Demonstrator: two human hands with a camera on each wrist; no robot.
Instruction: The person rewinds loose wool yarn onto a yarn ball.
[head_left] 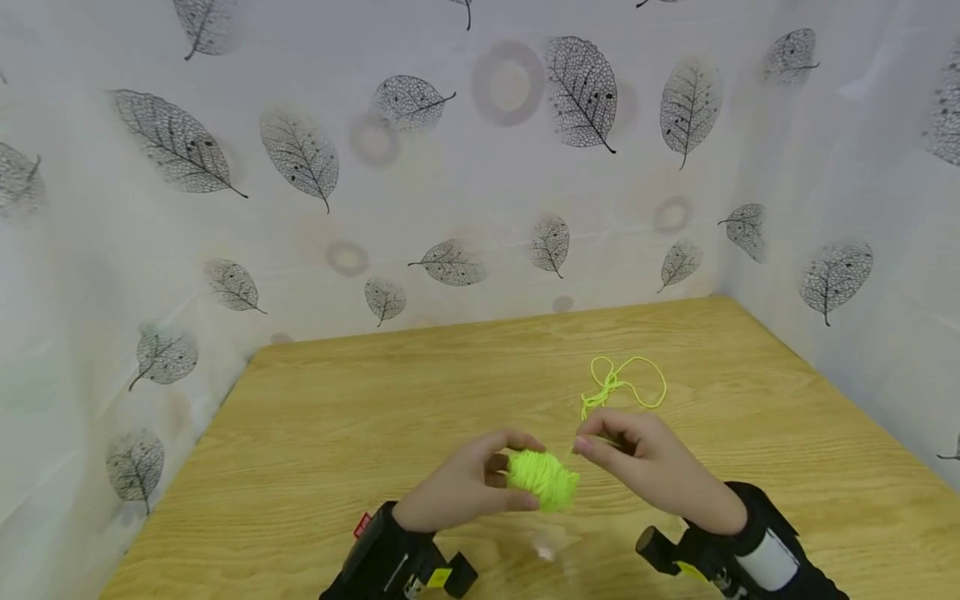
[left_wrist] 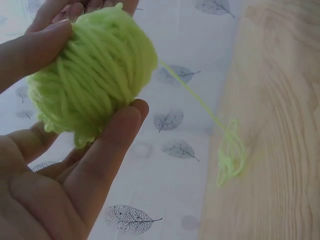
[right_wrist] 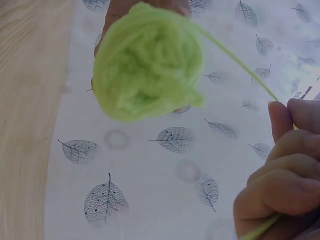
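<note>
Fingers and thumb of the left hand [head_left: 480,479] were curled round the yarn ball [head_left: 542,479], which was held above the near part of the counter [head_left: 375,400]. It was gripped about its wound side, presumably so that the end facing the right hand [head_left: 648,458] could be left unobstructed. Between the right thumb and forefinger the yarn strand [right_wrist: 237,60] was pinched; it was stretched fairly straight to the ball, seemingly so that slack could be controlled. By the remaining right fingers, curled toward the palm, its further length appeared to be guided. Loose yarn loops [head_left: 622,387] were spread on the counter beyond the right hand, where room was given, though snagging might be risked where they were crossed.
</note>
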